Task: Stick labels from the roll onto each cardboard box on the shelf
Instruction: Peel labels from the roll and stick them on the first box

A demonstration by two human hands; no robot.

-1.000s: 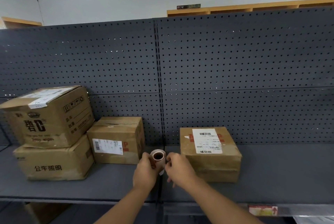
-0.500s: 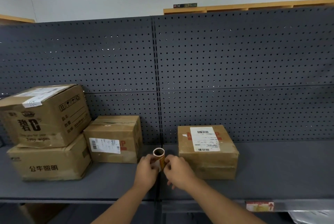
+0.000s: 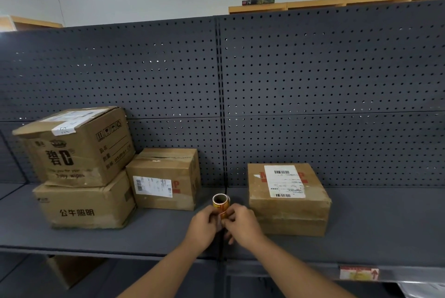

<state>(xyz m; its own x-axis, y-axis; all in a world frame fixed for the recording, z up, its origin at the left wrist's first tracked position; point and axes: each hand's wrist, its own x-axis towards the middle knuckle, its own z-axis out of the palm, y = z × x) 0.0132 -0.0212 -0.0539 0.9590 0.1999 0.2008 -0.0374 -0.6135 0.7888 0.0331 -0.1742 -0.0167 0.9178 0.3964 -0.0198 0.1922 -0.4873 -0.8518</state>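
Label roll (image 3: 220,203) pinched between left hand (image 3: 201,227) and right hand (image 3: 242,224) above shelf (image 3: 156,237), open core end facing camera, axis front-to-back, left stacked boxes printed "碧C" (image 3: 79,146) and "公牛照明" (image 3: 84,203), barcode labels on middle box (image 3: 166,177) and right box (image 3: 289,199).

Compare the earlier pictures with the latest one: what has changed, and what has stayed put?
The label roll has turned in the hands, its orange printed side now showing. The left hand and right hand still hold it. The boxes have not moved.
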